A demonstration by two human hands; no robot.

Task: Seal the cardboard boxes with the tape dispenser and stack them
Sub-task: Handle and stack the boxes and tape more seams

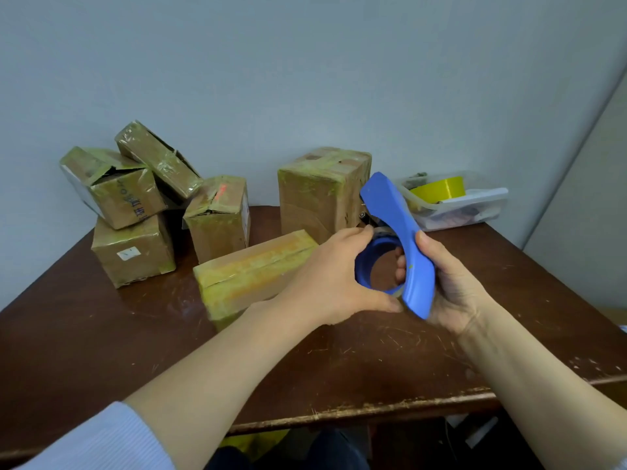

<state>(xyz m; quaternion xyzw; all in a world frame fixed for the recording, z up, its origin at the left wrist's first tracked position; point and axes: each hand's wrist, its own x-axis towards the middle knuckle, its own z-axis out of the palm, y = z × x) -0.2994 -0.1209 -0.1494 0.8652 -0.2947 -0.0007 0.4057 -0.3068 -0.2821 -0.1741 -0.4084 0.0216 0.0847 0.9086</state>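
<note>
Both of my hands are on the blue plastic tape dispenser point(403, 232), held above the dark brown wooden table point(101, 334), a little right of its middle. My right hand point(454, 290) is wrapped round the curved handle, and its fingers show through the hole of the roll. My left hand point(332, 283) is cupped round the blue roll holder point(364, 266), forefinger at the top and thumb at the bottom, gripping the ring from the left. I can't tell whether any strip of tape is pulled free.

At eleven o'clock from my left hand, just beyond it, a long flat cardboard box point(251, 269) lies on its broad side with yellowish tape along its top seam. At twelve o'clock from my hands stands a tall cardboard box point(319, 191), taped over the top and partly hidden by the dispenser. At ten o'clock a smaller upright cardboard box point(217, 218) with an orange mark on top has a crumpled, gaping flap.

Further out at ten o'clock, by the wall, is a loose pile. A squat cardboard box with a white label point(132, 252) is at the bottom, and a tilted cardboard box with torn flaps point(112, 188) rests on it. A slim cardboard box wrapped in clear tape point(159, 161) leans against that one.

At two o'clock, at the table's far right, a clear plastic tub point(475, 215) holds a yellow roll of tape point(441, 188) and small items I can't make out. A white ribbed sleeve point(101, 439) covers my left arm near the elbow.
</note>
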